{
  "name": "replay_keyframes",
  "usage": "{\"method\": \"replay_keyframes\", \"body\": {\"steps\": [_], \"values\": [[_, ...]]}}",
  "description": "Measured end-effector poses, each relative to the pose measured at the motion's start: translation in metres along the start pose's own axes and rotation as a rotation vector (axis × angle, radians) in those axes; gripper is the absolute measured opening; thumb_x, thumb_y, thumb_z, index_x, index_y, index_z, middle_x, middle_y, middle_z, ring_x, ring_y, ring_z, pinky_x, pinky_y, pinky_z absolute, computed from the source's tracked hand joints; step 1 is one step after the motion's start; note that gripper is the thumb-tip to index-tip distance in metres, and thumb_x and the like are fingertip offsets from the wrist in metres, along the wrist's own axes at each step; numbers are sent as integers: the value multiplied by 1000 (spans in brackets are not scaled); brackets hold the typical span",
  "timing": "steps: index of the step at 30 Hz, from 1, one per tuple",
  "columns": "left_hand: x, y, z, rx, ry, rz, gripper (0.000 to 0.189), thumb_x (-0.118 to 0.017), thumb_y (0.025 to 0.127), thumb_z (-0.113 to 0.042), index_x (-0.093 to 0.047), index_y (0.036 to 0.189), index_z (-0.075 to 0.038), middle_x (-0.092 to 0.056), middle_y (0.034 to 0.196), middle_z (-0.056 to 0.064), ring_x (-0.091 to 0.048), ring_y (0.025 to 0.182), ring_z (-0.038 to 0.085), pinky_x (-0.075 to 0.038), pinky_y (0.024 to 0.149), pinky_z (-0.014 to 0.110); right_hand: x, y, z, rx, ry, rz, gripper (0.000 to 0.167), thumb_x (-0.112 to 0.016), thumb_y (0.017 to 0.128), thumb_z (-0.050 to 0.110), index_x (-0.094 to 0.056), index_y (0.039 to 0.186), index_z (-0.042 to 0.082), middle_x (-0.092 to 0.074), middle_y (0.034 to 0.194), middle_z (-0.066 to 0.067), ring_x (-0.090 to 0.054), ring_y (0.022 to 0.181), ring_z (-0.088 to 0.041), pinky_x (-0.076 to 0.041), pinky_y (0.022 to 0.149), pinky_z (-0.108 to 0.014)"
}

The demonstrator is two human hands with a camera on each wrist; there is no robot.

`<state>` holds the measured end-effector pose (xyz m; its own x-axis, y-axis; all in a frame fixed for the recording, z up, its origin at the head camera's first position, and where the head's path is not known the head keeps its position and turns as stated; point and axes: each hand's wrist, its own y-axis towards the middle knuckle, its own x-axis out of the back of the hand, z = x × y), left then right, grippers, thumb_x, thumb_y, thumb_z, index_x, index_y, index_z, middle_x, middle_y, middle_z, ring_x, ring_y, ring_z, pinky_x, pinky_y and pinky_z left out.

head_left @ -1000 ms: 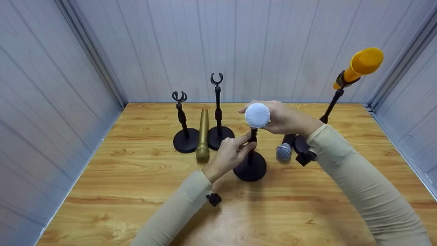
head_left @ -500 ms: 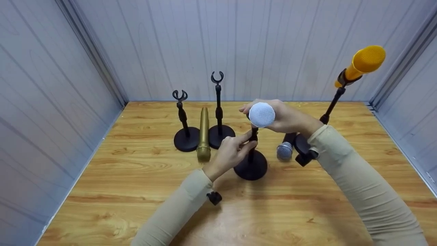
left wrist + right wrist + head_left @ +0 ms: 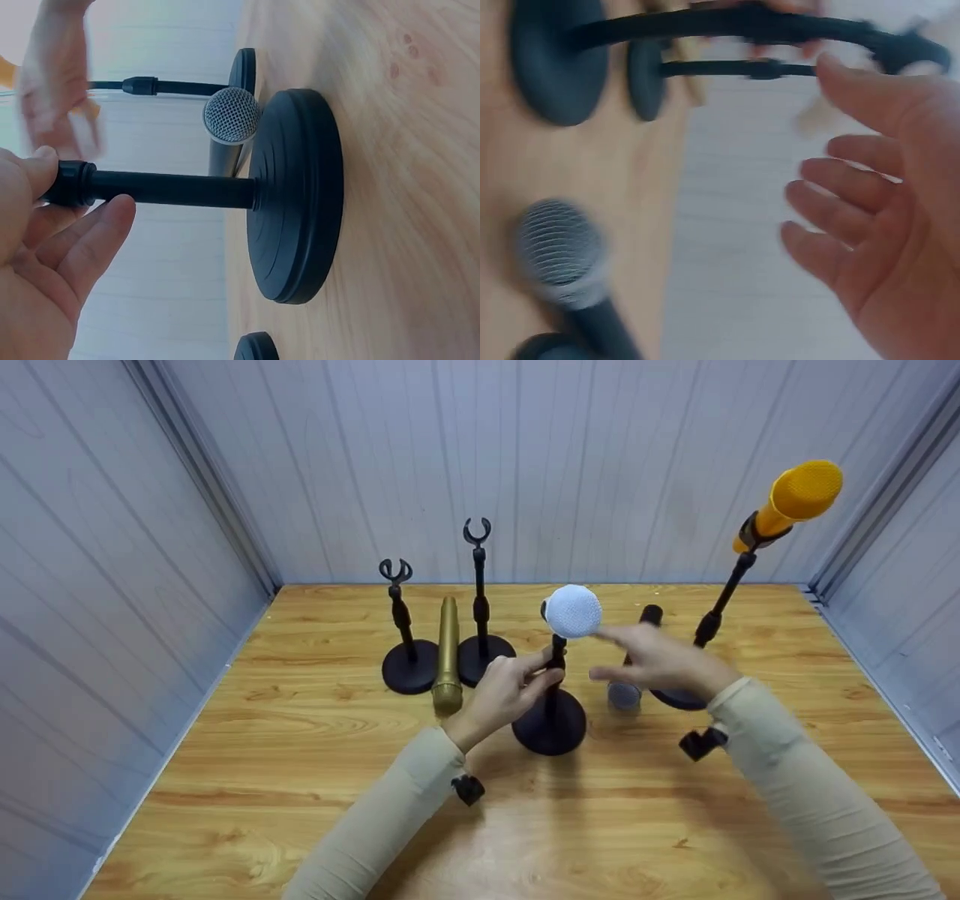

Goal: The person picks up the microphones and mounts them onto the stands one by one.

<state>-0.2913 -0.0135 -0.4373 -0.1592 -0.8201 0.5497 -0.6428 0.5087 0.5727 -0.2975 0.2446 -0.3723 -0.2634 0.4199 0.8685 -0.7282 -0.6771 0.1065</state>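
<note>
A white microphone point(image 3: 574, 611) sits at the top of a black desktop microphone stand point(image 3: 550, 727), its round head toward me. My left hand point(image 3: 501, 695) pinches the stand's pole between thumb and fingers; the left wrist view shows the grip around the pole's collar point(image 3: 73, 184). To the right of the stand, my right hand point(image 3: 660, 660) is blurred, its fingers spread and holding nothing. Under that hand lies a black microphone with a silver grille point(image 3: 624, 696), partly hidden by it. The right wrist view shows the same silver-grilled microphone point(image 3: 566, 251) on the table.
Two black stands with bare clips point(image 3: 396, 572) point(image 3: 477, 532) stand at left, a gold microphone point(image 3: 447, 660) lying between them. At right a yellow microphone point(image 3: 804, 495) rests in a taller stand point(image 3: 724, 600). Panelled walls point(image 3: 405, 472) enclose the wooden table point(image 3: 300, 780).
My right hand has let go of the white microphone and moved right and down, its fingers spreading. The left hand stays on the pole. The white microphone shifted slightly right.
</note>
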Motion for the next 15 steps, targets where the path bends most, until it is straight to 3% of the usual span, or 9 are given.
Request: {"method": "replay_keyframes", "body": {"steps": [2, 3, 5, 7, 9, 10, 12, 14, 15], "values": [[0, 1, 2, 6, -7, 5, 28, -64, 102, -20, -70, 127, -10, -77, 100, 5, -73, 88, 8, -57, 68, 20, -17, -4, -5, -54, -25, 94, 75, -70, 97, 37, -39, 154, 1, -67, 121, -23, -68, 86, -25, -57, 83, -49], [0, 1, 2, 9, -11, 8, 28, -63, 102, -20, -70, 128, -10, -77, 101, 5, -73, 89, 9, -57, 70, 20, -26, -5, -6, -71, -29, 133, 78, -71, 97, 39, -36, 155, -1, -67, 118, -24, -65, 74, -20, -57, 82, -47], [1, 2, 4, 14, -15, 13, 27, -63, 103, -21, -70, 126, -9, -76, 102, 5, -73, 91, 9, -57, 71, 20, -41, -5, -8, -89, -21, 197, 83, -70, 96, 43, -33, 155, -4, -68, 108, -24, -60, 67, -16, -56, 80, -45], [2, 2, 5, 17, -18, 18, 25, -62, 103, -21, -71, 123, -9, -76, 103, 5, -73, 92, 11, -58, 75, 22, -54, -2, -10, -102, -10, 239, 87, -68, 96, 47, -32, 155, -4, -66, 86, -16, -52, 58, -13, -54, 78, -43], [4, 3, 5, 18, -12, 22, 23, -62, 103, -21, -71, 120, -9, -76, 101, 4, -73, 93, 12, -58, 76, 22, -62, 2, -12, -95, 27, 247, 87, -68, 96, 47, -33, 154, -6, -68, 112, -20, -64, 79, -16, -52, 92, -43], [4, 4, 5, 17, -9, 25, 21, -62, 103, -20, -71, 118, -8, -76, 101, 4, -73, 93, 12, -58, 75, 22, -66, 4, -14, -92, 44, 251, 86, -69, 96, 47, -33, 155, -5, -69, 103, -16, -63, 80, -16, -53, 86, -40], [5, 6, 5, 7, -3, 31, 20, -63, 103, -20, -71, 116, -8, -76, 99, 3, -73, 93, 13, -58, 75, 23, -72, 8, -19, -82, 74, 250, 85, -71, 95, 45, -35, 155, -4, -69, 106, -15, -63, 79, -16, -53, 82, -38], [5, 7, 5, -2, 1, 35, 19, -63, 103, -20, -71, 115, -8, -76, 98, 3, -73, 91, 13, -57, 72, 22, -78, 12, -24, -63, 106, 232, 80, -73, 94, 42, -41, 151, -4, -62, 132, -19, -64, 105, -21, -53, 92, -41], [5, 8, 5, -6, 0, 36, 19, -63, 102, -20, -71, 115, -8, -76, 98, 3, -73, 90, 13, -57, 71, 22, -82, 14, -26, -58, 113, 222, 76, -74, 94, 42, -46, 148, -2, -64, 128, -16, -64, 104, -20, -53, 91, -41]]}}
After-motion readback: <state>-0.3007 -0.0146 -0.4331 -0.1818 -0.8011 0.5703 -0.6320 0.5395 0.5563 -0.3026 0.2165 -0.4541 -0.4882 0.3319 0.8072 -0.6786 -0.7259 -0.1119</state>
